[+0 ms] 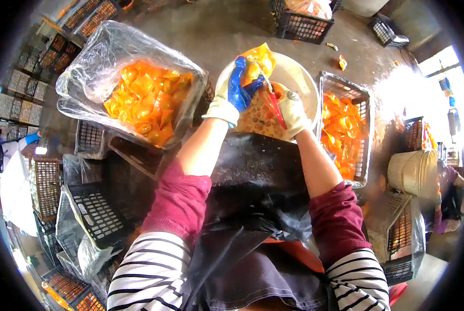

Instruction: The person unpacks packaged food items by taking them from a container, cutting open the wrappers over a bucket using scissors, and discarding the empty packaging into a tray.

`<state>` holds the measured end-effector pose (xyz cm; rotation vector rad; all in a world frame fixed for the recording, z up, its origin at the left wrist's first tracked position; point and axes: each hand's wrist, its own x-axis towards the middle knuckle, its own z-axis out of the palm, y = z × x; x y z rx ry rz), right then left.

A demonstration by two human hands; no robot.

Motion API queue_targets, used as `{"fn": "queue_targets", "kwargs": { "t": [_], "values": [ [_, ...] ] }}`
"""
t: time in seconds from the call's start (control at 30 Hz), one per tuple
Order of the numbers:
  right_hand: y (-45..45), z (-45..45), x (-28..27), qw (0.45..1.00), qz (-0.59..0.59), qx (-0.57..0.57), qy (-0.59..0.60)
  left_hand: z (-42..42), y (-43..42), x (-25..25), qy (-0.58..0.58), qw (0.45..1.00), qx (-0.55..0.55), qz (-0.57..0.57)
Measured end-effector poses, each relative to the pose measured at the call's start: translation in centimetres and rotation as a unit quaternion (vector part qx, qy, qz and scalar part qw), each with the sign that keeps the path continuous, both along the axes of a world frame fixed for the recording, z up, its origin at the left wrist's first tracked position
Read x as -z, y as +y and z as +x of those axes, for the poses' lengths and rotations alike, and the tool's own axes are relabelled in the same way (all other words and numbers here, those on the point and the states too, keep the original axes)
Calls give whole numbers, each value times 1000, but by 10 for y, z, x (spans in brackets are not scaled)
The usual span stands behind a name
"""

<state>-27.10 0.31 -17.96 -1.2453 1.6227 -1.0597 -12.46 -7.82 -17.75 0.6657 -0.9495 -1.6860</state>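
My left hand (238, 92), in a blue-coated glove, is closed around a shiny yellow-orange plastic packet (260, 59). My right hand (292, 112), in a whitish glove, grips a red-handled cutting tool (277, 108). Its metal blade touches or lies close against the packet's lower edge; whether it is a knife or scissors I cannot tell. Both hands are above a round white tub (310, 85) holding many small, round orange-brown pieces (258, 122). Part of the tub is hidden by my hands and the packet.
On the left, a plastic-lined crate (81, 98) holds a heap of orange packets (149, 101). Another crate (365, 129) with orange packets (340, 129) stands right of the tub. Stacked crates, a pale bucket (410, 172) and a person in white (17, 179) are farther out.
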Motion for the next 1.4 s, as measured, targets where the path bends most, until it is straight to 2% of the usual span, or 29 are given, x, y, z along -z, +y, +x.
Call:
{"fn": "queue_targets", "kwargs": {
  "t": [0.07,0.1,0.2,0.3,0.43,0.5,0.57,0.63,0.7,0.77,0.8,0.87,0.9,0.97,1.0,1.03,1.07,1.1,1.13,1.17,1.2,1.27,1.3,1.33,1.37,1.4],
  "values": [
    [1,1,-4,996,-43,-6,78,1,-2,-7,175,963,82,189],
    [0,0,-3,999,2,-11,38,6,-1,-11,155,957,93,227],
    [-3,4,0,999,-32,-3,33,12,-11,-4,121,965,112,203],
    [-1,7,-6,984,33,6,-174,20,-13,-8,8,988,100,121],
    [-3,1,0,998,-28,-11,46,21,1,-36,-244,970,-1,4],
    [-8,-4,3,989,-39,-12,141,19,1,-37,-122,988,34,93],
    [-10,-3,4,995,-18,-5,93,16,2,-44,-13,981,54,183],
    [-9,0,1,999,-6,-4,39,22,0,-58,-188,975,62,103],
    [-5,8,-16,1000,-1,-10,-19,22,-3,-54,-231,970,53,62],
    [-4,8,-26,995,-28,-9,96,16,-7,-29,-143,987,23,64],
    [-4,8,-28,987,-41,-8,152,15,-9,-22,-179,983,9,33],
    [-10,5,-22,998,3,-9,69,14,-13,-14,-249,968,-21,-32],
    [-12,3,-15,999,25,-11,25,15,-11,-25,-294,956,-1,-28],
    [-14,-10,15,998,-42,53,-15,19,-12,-21,-298,954,40,-8],
    [-19,-23,25,991,-59,80,-89,22,-16,-24,-300,952,55,-2],
    [-24,-35,34,978,-79,107,-162,29,-6,-37,-281,956,49,-70],
    [-31,-37,40,947,-71,125,-288,40,-3,-41,-310,943,39,-115],
    [-13,-20,-4,962,-94,115,-228,51,0,-45,-339,927,26,-158],
    [-13,-23,-2,926,-174,106,-319,62,-4,-33,-398,896,1,-199],
    [-15,-30,-18,968,-70,107,-215,72,-4,-24,-412,892,2,-186],
    [-14,-39,-23,929,-25,132,-345,81,3,-34,-402,903,-12,-152],
    [-20,-82,23,835,-134,122,-520,91,24,-60,-347,934,-54,-65],
    [-26,-112,61,799,-172,29,-575,93,34,-59,-323,942,-76,-45],
    [-26,-128,78,750,-173,12,-638,95,40,-49,-296,950,-94,-26],
    [-28,-145,97,697,-170,-3,-696,99,40,-31,-372,923,-89,-51],
    [-29,-142,94,679,-155,40,-716,103,36,-16,-445,889,-81,-74]
  ]
}}
